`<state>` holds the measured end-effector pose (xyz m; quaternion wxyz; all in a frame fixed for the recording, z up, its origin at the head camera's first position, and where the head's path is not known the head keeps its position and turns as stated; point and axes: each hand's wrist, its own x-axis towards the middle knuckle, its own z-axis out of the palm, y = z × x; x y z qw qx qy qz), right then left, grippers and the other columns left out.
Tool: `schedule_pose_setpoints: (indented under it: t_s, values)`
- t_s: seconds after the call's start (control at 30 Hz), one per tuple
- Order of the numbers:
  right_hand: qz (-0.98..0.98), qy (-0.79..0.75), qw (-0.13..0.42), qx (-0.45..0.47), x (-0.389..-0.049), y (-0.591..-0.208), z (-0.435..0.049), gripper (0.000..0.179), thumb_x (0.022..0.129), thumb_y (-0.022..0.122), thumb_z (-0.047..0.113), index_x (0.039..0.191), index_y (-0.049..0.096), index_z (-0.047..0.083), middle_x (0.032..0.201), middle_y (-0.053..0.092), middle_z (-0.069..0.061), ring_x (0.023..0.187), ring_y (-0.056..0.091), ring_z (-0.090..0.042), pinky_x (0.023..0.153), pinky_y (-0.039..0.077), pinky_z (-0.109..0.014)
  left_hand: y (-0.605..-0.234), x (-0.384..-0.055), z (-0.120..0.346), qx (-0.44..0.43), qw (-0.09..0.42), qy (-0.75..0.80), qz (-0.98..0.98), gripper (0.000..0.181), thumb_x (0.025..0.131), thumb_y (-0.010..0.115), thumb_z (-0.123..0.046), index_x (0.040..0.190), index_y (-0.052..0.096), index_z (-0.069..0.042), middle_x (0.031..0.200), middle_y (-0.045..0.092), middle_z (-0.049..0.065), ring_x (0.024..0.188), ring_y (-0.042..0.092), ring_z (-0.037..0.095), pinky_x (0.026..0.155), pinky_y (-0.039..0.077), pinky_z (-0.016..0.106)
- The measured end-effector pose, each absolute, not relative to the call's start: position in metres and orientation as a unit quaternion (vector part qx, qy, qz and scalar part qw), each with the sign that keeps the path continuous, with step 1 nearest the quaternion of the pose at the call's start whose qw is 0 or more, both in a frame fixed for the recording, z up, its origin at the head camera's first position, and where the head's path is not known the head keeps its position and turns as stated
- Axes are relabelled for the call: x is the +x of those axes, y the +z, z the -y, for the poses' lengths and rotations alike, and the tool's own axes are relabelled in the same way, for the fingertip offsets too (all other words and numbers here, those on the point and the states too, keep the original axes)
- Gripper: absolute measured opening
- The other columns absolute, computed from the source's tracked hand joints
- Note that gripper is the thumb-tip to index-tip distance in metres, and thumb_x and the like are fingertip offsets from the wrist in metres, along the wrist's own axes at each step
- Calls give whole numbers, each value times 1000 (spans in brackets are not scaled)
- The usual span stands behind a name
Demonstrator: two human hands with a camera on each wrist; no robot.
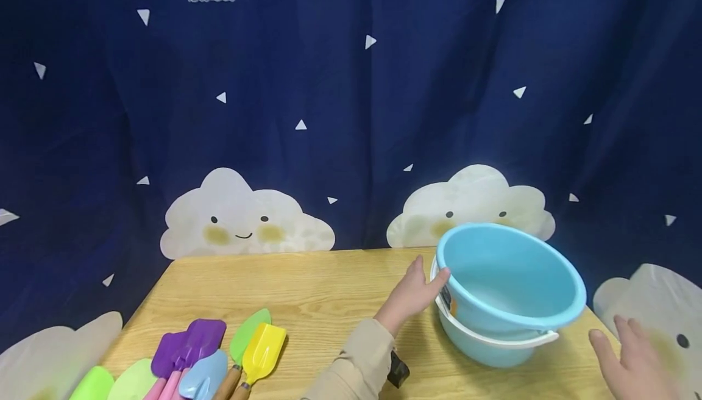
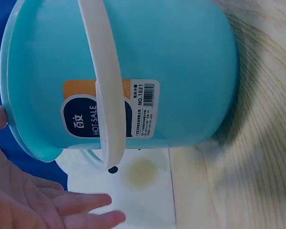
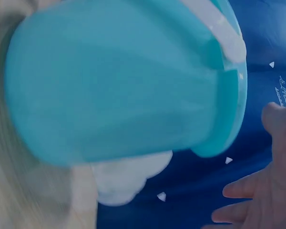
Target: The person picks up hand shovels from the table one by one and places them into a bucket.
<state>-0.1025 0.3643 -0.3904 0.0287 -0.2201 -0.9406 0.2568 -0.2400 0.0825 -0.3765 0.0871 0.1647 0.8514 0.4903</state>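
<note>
A light blue bucket stands on the right side of the wooden table, its white handle hanging down around its side. In the left wrist view, a label shows on the bucket, partly covered by the handle. My left hand is at the bucket's left rim with fingers extended; its thumb appears to touch the rim. On the other side, my right hand is spread and apart from the bucket. The right wrist view shows this hand's fingers straight, with a gap to the bucket's rim.
Several small shovels lie at the table's front left, among them a purple shovel, a yellow shovel and a light blue shovel. Behind the wooden table hangs a dark blue curtain with white clouds.
</note>
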Motion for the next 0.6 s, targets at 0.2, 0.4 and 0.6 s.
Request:
schedule_pose_setpoints:
  t_s: [0.2, 0.4, 0.6]
  values:
    - [932, 340, 15, -126, -115, -385, -364, 74, 96, 19, 40, 128, -9, -22, 122, 12, -50, 109, 19, -64, 82, 23, -69, -377, -243, -88, 160, 130, 543, -814, 79, 85, 42, -58, 140, 23, -5, 140, 32, 13, 126, 32, 29, 98, 28, 48]
    - [916, 387, 98, -42, -116, -397, -366, 63, 98, 24, 28, 131, 1, -20, 126, 10, -49, 115, 9, -63, 85, 12, -71, -376, -245, -94, 197, 152, 574, -780, 67, 86, 45, -53, 136, 33, -11, 132, 42, 4, 122, 37, 21, 95, 32, 42]
    - [924, 374, 51, -59, -120, -389, -363, 65, 98, 21, 35, 135, 1, -14, 129, 13, -45, 115, 14, -62, 81, 18, -72, -377, -248, -95, 194, 166, 562, -786, 68, 86, 42, -56, 139, 30, -16, 134, 40, 4, 122, 37, 20, 95, 32, 43]
